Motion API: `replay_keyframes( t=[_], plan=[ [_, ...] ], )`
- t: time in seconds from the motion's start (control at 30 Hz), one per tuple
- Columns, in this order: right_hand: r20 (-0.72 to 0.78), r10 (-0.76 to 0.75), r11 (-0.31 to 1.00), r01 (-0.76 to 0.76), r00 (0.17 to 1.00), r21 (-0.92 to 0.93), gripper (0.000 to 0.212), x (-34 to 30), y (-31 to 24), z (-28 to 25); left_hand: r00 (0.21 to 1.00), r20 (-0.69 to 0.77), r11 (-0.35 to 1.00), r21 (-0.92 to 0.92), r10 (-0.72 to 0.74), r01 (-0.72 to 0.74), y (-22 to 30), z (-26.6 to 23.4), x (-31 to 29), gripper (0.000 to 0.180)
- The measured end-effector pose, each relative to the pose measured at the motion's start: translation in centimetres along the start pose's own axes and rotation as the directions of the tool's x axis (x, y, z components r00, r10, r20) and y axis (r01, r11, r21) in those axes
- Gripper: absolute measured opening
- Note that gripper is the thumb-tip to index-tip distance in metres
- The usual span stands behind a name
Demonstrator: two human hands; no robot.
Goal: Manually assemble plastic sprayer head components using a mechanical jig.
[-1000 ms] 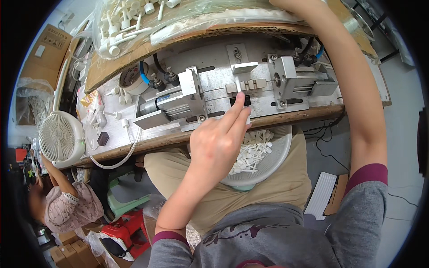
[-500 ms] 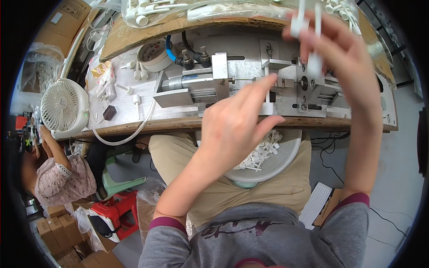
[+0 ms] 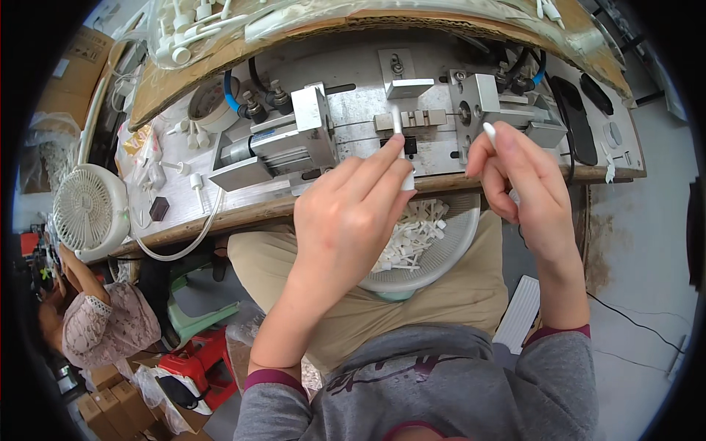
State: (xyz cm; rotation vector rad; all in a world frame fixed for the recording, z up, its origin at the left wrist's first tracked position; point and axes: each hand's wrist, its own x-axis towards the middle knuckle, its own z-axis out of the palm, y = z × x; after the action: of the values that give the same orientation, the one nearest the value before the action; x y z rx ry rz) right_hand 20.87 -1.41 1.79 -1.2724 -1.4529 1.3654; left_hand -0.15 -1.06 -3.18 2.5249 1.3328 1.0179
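Note:
My left hand (image 3: 353,213) pinches a small white plastic tube piece (image 3: 401,143) and holds it upright against the slot of the metal press fixture (image 3: 412,117) on the bench. My right hand (image 3: 526,184) hovers just right of it, fingers curled around another white plastic piece (image 3: 489,134) whose rounded tip sticks up. On my lap, under both hands, sits a white bowl (image 3: 441,257) with several loose white plastic parts (image 3: 412,235).
A pneumatic cylinder block (image 3: 272,143) lies left on the bench (image 3: 243,213). A roll of tape (image 3: 209,103) and loose white parts lie further left. A clear bag of white pump parts (image 3: 220,22) is behind. A small white fan (image 3: 88,209) and another person (image 3: 88,323) are at left.
My right hand came down from high above the fixture to beside it. My left hand moved to the fixture slot with a white piece.

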Motion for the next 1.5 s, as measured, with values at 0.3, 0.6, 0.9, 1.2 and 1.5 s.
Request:
replay_keyframes(
  t=[0.3, 0.6, 0.9, 1.2, 1.5],
  plan=[
    [-0.157, -0.329, 0.938, 0.303, 0.931, -0.166, 0.037, 0.1, 1.7, 0.0, 0.994, 0.095, 0.989, 0.131, 0.060, -0.072, -0.3, 0.3, 1.7, 0.023],
    [0.001, -0.036, 0.960, 0.034, 0.999, 0.277, 0.023, 1.6, -0.4, -0.3, 0.997, -0.061, 0.921, -0.386, 0.040, -0.061, 1.1, -1.5, 2.3, 0.054],
    [-0.104, -0.752, 0.528, 0.499, 0.651, -0.687, 0.025, 13.9, -4.7, -4.0, 0.984, -0.104, 0.931, -0.352, -0.146, 0.101, 1.2, -2.7, 1.4, 0.032],
    [-0.023, -0.526, 0.668, 0.396, 0.850, -0.630, 0.039, 16.2, -4.6, -2.1, 0.999, 0.032, 0.993, 0.113, 0.026, -0.029, -0.6, 0.7, 1.1, 0.025],
    [-0.006, -0.839, 0.463, 0.709, 0.544, -0.532, 0.025, 4.2, 1.7, -0.2, 0.970, 0.141, 0.906, -0.352, -0.196, 0.235, 0.0, 0.4, 1.1, 0.037]
  ],
)
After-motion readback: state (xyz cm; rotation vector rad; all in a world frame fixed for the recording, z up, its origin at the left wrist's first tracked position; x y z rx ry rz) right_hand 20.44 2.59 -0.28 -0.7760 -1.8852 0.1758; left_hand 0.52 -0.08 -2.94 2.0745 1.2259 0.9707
